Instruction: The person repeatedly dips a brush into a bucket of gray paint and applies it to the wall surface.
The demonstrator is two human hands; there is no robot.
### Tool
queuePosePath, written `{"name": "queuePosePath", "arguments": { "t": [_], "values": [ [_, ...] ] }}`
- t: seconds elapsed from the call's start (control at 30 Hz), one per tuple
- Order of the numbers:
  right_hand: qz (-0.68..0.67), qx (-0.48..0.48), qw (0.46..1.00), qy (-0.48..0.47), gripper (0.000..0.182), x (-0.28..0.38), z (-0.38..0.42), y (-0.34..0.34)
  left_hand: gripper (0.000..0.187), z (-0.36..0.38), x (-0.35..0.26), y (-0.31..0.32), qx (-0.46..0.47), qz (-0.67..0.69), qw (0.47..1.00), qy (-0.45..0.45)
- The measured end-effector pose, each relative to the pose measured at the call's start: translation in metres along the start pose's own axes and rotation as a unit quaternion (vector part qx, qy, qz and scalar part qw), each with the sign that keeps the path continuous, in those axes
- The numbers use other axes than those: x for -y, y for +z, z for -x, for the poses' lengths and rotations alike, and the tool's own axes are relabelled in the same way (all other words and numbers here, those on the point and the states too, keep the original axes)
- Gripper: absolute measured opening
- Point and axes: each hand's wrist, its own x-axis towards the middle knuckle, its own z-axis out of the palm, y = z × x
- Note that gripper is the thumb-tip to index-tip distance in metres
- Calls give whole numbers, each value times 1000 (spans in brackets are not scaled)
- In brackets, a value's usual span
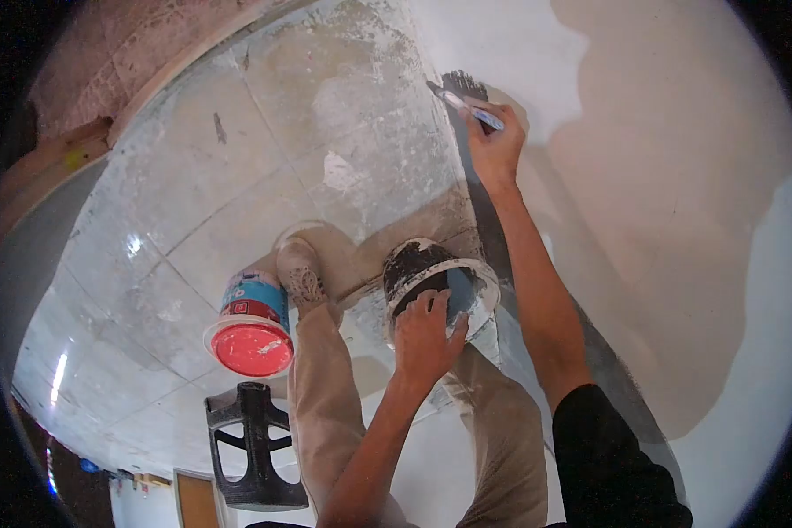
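Observation:
My right hand grips a paintbrush by its pale, blue-marked handle. The brush tip meets the foot of the white wall, where it joins the floor. A dark grey painted band runs along the wall's base, with a ragged brushed end just past the brush. Between my legs stands a paint-smeared bucket with a whitish rim and dark stains. My left hand holds this bucket at its near rim, fingers curled over the edge. The fingertips are partly hidden inside.
A paint tub with a red lid is beside my shoe. Near it is a black plastic stool. The grey tiled floor has white splashes. A curved ledge borders the far left.

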Motion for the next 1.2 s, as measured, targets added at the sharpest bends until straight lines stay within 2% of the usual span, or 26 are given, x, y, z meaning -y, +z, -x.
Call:
{"name": "queuePosePath", "arguments": {
  "t": [0.1, 0.2, 0.3, 0.4, 0.5, 0.6, 0.7, 0.8, 0.9, 1.0, 1.1, 1.2],
  "values": [
    [97, -8, 984, -146, 17, -10, -12, 14, 48, 0, -1, 2, 4, 6, 1000, -6],
    [98, 2, 987, -128, 18, -20, -17, 25, 48, 0, -3, 1, -3, -3, 1000, -5],
    [142, -27, 981, -133, 18, -28, -17, 37, 48, -1, -2, -1, -1, -9, 1000, -7],
    [149, -17, 984, -97, 18, -33, -15, 44, 48, -1, -1, -1, -5, -2, 1000, -4],
    [208, -12, 968, -142, 19, -35, -20, 44, 48, -2, -2, -5, -8, 1, 1000, -2],
    [236, -50, 960, -146, 20, -25, -19, 30, 48, -2, -2, -7, -8, 6, 1000, -8],
    [169, -63, 973, -140, 19, 4, -2, 10, 48, -2, -3, -10, -8, 18, 1000, -10],
    [159, -9, 978, -133, 19, 1, 11, 18, 48, -2, -5, -12, -3, 13, 1000, -12],
    [163, 22, 974, -155, 28, -26, 2, 41, 47, -2, -2, -9, -19, 3, 1000, -3],
    [239, 37, 965, -102, 28, -32, -17, 44, 47, -3, 0, -10, -24, 0, 1000, 1],
    [235, 14, 959, -158, 22, -34, -15, 27, 46, -3, -1, -9, -15, 5, 1000, -5],
    [203, -37, 966, -154, 25, -11, 2, 4, 46, -4, -2, -15, -18, 13, 1000, -2]
  ]
}}
